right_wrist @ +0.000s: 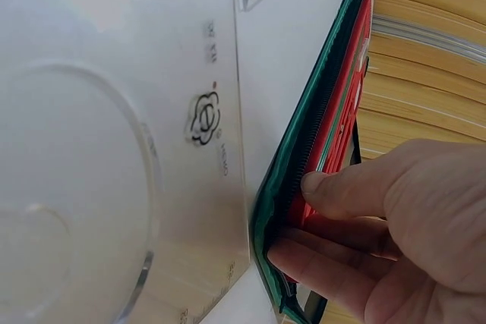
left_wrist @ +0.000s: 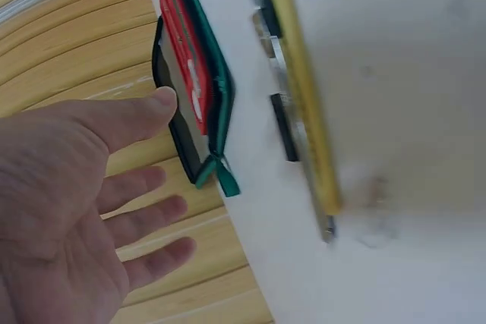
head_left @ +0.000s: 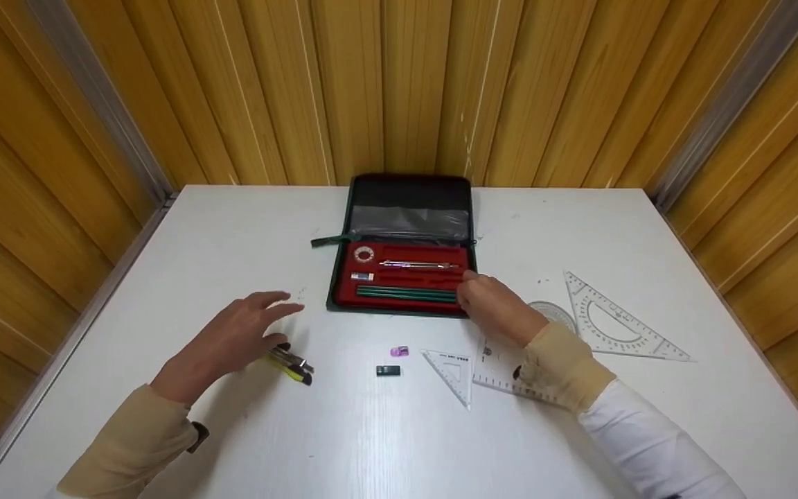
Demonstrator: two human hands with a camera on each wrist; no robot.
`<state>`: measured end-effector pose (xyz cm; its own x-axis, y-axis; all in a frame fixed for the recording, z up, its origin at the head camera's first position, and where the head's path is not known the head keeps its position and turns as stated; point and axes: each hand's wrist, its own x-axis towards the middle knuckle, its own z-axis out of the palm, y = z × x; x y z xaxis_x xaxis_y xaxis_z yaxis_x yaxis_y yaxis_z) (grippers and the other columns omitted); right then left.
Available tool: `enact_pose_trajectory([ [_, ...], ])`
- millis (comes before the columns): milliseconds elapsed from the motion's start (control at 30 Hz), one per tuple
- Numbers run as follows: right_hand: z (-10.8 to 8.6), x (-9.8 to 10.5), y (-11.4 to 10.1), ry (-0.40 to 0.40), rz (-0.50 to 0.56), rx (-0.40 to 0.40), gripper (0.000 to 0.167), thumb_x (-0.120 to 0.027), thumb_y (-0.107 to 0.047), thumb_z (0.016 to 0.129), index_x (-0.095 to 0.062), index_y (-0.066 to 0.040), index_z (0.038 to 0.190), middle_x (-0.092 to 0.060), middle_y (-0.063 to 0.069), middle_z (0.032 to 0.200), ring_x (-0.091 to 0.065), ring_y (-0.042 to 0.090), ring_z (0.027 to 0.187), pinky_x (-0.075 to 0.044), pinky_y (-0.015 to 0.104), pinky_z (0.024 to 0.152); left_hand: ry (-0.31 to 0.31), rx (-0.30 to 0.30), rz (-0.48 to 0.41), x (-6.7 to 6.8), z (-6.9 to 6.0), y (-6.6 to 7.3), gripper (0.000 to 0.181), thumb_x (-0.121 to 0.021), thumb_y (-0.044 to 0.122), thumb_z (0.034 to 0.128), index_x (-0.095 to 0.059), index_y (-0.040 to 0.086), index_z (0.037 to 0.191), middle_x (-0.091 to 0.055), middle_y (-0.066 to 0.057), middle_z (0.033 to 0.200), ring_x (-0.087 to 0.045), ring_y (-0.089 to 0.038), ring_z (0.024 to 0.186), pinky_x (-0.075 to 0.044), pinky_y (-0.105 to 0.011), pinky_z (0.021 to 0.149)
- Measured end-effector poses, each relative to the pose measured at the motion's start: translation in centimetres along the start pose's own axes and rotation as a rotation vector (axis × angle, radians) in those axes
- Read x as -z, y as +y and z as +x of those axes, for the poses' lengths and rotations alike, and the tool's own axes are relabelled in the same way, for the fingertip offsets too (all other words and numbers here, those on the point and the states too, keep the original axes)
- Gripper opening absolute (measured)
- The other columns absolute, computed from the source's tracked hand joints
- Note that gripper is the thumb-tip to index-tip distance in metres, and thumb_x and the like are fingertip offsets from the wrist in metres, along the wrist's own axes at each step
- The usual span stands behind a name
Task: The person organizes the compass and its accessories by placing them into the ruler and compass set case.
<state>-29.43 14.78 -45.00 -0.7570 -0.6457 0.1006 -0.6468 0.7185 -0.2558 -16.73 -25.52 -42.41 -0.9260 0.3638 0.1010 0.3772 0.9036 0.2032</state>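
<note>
Beige cloth (head_left: 129,436) wraps the person's left wrist. The left hand (head_left: 229,336) is wide, fingers apart and holding nothing, just above a yellow cutter (head_left: 289,371) and a metal tool (head_left: 296,359). In the head view it hides one end of each; blur in the left wrist view leaves the metal tool hard to identify.

At the back middle of the white table lies an open case (head_left: 409,189), with a clear sheet in its lid and a red tray below. A white ring (head_left: 355,254), a small eraser (head_left: 362,276), a silver pen (head_left: 416,265) and green pencils (head_left: 406,294) lie in it. In front, a black block (head_left: 388,371) sits near a pink sharpener (head_left: 399,351), then a small clear triangle (head_left: 449,357).

The right hand (head_left: 503,308) touches the case's right edge with bent fingers, hiding the pencils' right ends; whether it pinches them cannot be told. Its forearm partly covers a clear ruler (head_left: 499,380) and a round-edged protractor (head_left: 557,313). Farthest right, a large clear triangle (head_left: 586,294) shows nearly whole.
</note>
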Motion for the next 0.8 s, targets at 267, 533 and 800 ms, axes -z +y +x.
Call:
enact_pose_trajectory([
  [267,-0.1,-0.1,0.0,0.020,0.010,0.005,0.016,-0.063,0.008,0.093,-0.073,-0.001,0.085,-0.057,0.005,0.086,-0.062,0.020,0.075,-0.057,0.032,0.068,0.044,-0.084,0.010,-2.2,-2.3,-0.2,0.038,-0.086,-0.001,0.0801,-0.078,0.011,0.114,-0.067,-0.011,0.114,-0.066,-0.026,0.102,-0.059,-0.042,0.086],
  [533,-0.3,0.0,0.1,0.022,0.016,0.002,0.013,-0.065,0.006,0.096,-0.075,0.000,0.090,-0.060,0.006,0.089,-0.067,0.022,0.081,-0.059,0.031,0.073,0.029,-0.078,0.022,-3.6,-2.2,-0.3,0.029,-0.088,0.001,0.0793,-0.079,0.012,0.105,-0.066,-0.003,0.103,-0.065,-0.018,0.094,-0.059,-0.035,0.083],
  [800,-0.2,-0.1,0.1,0.022,0.015,0.000,0.012,-0.065,0.006,0.094,-0.075,0.000,0.090,-0.060,0.006,0.089,-0.066,0.022,0.080,-0.059,0.033,0.073,0.067,-0.080,0.021,-4.1,-2.2,-0.5,0.023,-0.087,-0.001,0.0792,-0.079,0.014,0.095,-0.061,0.000,0.097,-0.063,-0.017,0.090,-0.059,-0.032,0.078],
])
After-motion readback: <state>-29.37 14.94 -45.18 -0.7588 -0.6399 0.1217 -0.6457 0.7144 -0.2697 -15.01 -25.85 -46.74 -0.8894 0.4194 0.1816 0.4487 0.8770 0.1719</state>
